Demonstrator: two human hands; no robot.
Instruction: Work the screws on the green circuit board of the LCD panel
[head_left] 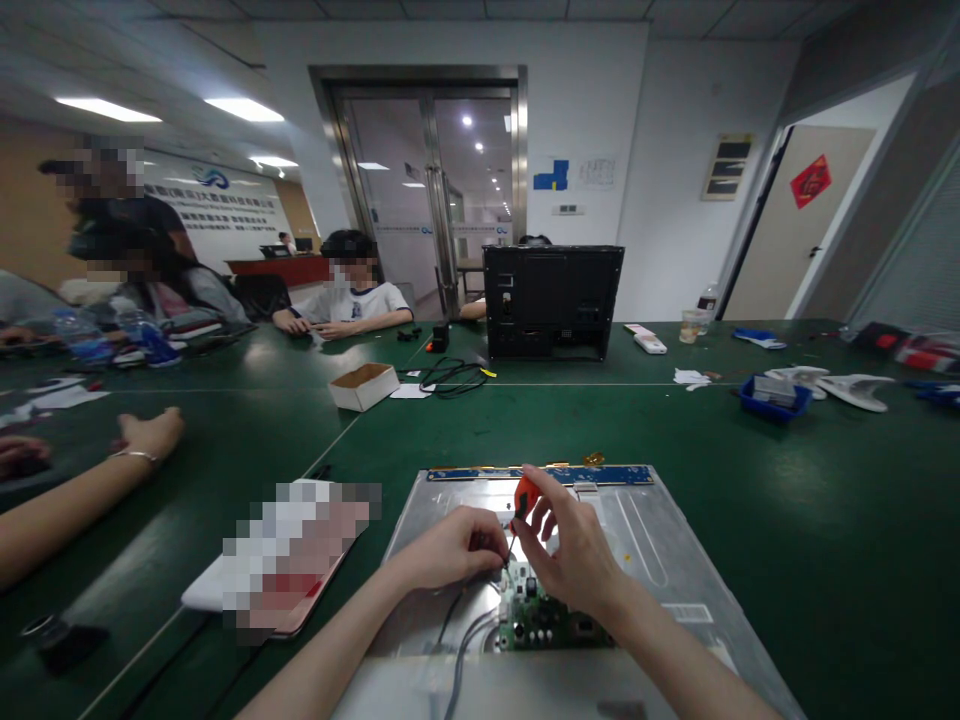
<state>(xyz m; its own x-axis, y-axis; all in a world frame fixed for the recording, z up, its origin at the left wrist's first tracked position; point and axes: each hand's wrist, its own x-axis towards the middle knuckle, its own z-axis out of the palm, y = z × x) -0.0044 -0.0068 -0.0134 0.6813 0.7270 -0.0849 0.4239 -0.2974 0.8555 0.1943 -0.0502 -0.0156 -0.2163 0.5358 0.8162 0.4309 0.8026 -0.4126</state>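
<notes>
My right hand is closed around the red and black handle of a screwdriver, which points down at a green circuit board. Close beside the screwdriver's shaft, my left hand has its fingers pinched together over the board's upper left corner. Whatever those fingers hold is too small or hidden to name. The board sits on a large silver metal display panel lying flat on the table. Along the panel's far edge runs a narrow blue circuit strip. Grey cables run from the board toward me.
Left of the panel lie phones and a small black object. Another person's arm reaches in from the left. Farther back are a cardboard box, black cable, an upright black monitor and a blue tray.
</notes>
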